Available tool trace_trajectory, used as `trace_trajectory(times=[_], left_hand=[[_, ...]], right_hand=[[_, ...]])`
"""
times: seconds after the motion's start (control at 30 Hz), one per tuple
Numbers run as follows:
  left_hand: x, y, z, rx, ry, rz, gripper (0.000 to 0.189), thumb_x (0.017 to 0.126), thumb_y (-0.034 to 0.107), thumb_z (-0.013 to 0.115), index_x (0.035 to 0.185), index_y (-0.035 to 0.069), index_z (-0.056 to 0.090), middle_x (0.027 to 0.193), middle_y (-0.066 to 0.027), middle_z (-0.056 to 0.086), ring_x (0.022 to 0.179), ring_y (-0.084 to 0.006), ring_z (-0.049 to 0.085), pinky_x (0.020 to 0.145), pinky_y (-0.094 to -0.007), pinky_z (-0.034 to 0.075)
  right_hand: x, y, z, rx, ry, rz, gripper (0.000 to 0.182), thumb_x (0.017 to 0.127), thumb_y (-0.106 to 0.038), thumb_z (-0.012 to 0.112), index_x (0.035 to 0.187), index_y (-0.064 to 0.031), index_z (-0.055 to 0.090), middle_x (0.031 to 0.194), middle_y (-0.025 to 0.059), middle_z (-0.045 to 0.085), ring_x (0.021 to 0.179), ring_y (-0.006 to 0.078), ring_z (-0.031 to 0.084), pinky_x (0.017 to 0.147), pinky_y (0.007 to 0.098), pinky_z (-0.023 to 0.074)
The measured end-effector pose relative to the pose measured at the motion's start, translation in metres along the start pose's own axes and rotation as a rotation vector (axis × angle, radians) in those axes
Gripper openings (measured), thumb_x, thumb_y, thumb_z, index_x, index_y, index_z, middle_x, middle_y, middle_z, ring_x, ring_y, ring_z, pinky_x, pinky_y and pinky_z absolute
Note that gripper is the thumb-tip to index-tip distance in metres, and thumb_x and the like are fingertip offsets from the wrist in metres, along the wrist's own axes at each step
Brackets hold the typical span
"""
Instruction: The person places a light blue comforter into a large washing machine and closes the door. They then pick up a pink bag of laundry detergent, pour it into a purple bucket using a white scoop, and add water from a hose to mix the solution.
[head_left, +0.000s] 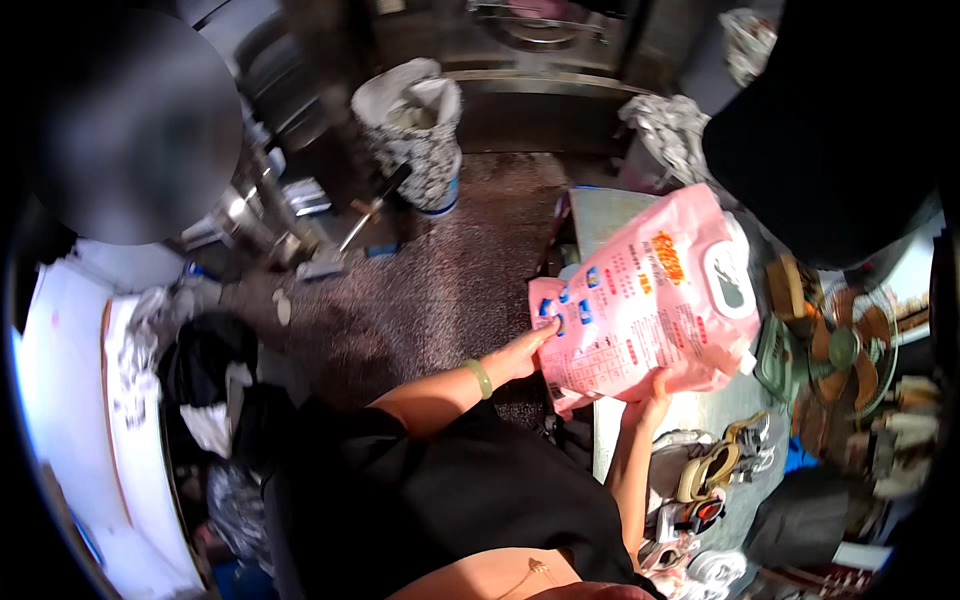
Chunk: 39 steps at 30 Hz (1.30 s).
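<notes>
A large pink plastic refill pouch (607, 330) with printed writing, a white-rimmed handle opening and a white cap is held up over the edge of a metal-topped table (697, 416). My left hand (527, 351), below a pale green bangle (478, 379), grips its lower left end, with the thumb on the printed face. My right hand (651, 401) supports the pouch from its near edge; most of its fingers are hidden behind the pouch. Several shoes (709, 471) lie on the table to the right of my right forearm.
A bin lined with a patterned bag (416, 142) stands on the dark floor ahead. Another bag-lined bin (664, 142) is beyond the table. A green desk fan (845, 346) stands at the right. Metal items and a long-handled tool (364, 225) are at the left front.
</notes>
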<state>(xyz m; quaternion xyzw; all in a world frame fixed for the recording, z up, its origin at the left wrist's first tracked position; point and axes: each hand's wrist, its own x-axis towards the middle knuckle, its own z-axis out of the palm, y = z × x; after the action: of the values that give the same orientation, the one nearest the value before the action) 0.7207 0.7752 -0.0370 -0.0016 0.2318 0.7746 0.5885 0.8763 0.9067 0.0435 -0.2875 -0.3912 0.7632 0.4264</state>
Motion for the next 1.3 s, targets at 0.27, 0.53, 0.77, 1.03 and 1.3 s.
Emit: trace_trajectory(times=[0.27,0.53,0.77,1.03,1.3], left_hand=[[-0.086,-0.063,-0.048,0.196,0.273,0.121,0.053,0.079,0.037,0.058,0.121,0.012,0.039,0.111,-0.0020,0.054,0.101,-0.0162,0.048,0.084,-0.0361,0.037],[-0.213,-0.075,-0.082,0.950,0.568,0.786,0.094,0.063,0.022,0.076,0.133,0.002,0.017,0.133,-0.0179,0.026,0.125,-0.0258,0.024,0.102,-0.0359,0.022],[-0.321,-0.062,-0.063,0.576,0.092,0.917,0.069,0.057,0.002,0.077,0.117,-0.001,0.041,0.108,-0.0080,0.055,0.097,-0.0150,0.051,0.083,-0.0309,0.044],[-0.426,-0.111,-0.121,0.598,1.076,1.122,0.027,0.072,0.014,0.069,0.094,0.001,0.059,0.085,-0.0038,0.064,0.077,-0.0085,0.055,0.072,-0.0261,0.045],[-0.529,-0.202,-0.119,0.223,2.126,1.257,0.066,0.066,0.014,0.073,0.119,0.000,0.036,0.116,-0.0107,0.045,0.106,-0.0212,0.044,0.091,-0.0308,0.036]], right_hand=[[-0.070,0.015,-0.009,-0.432,-0.273,-0.198,0.016,0.086,-0.016,0.052,0.084,0.0000,0.050,0.083,0.0027,0.048,0.074,0.0113,0.045,0.068,0.0255,0.0392],[-0.135,0.003,0.012,-0.684,-0.714,-0.175,0.020,0.084,-0.009,0.050,0.097,0.0061,0.054,0.093,0.0090,0.056,0.081,0.0146,0.050,0.074,0.0275,0.0400],[-0.150,0.054,0.040,-0.452,-0.908,-0.204,0.033,0.080,-0.013,0.057,0.106,0.0060,0.050,0.105,0.0124,0.054,0.091,0.0197,0.052,0.083,0.0324,0.0401],[-0.255,0.133,0.127,-0.391,-1.096,0.215,0.045,0.078,-0.024,0.062,0.110,0.0039,0.047,0.109,0.0134,0.052,0.095,0.0226,0.051,0.086,0.0362,0.0399],[-0.397,0.224,0.175,-0.202,-1.700,0.749,0.042,0.083,-0.021,0.056,0.115,0.0033,0.042,0.113,0.0131,0.049,0.099,0.0230,0.051,0.088,0.0357,0.0401]])
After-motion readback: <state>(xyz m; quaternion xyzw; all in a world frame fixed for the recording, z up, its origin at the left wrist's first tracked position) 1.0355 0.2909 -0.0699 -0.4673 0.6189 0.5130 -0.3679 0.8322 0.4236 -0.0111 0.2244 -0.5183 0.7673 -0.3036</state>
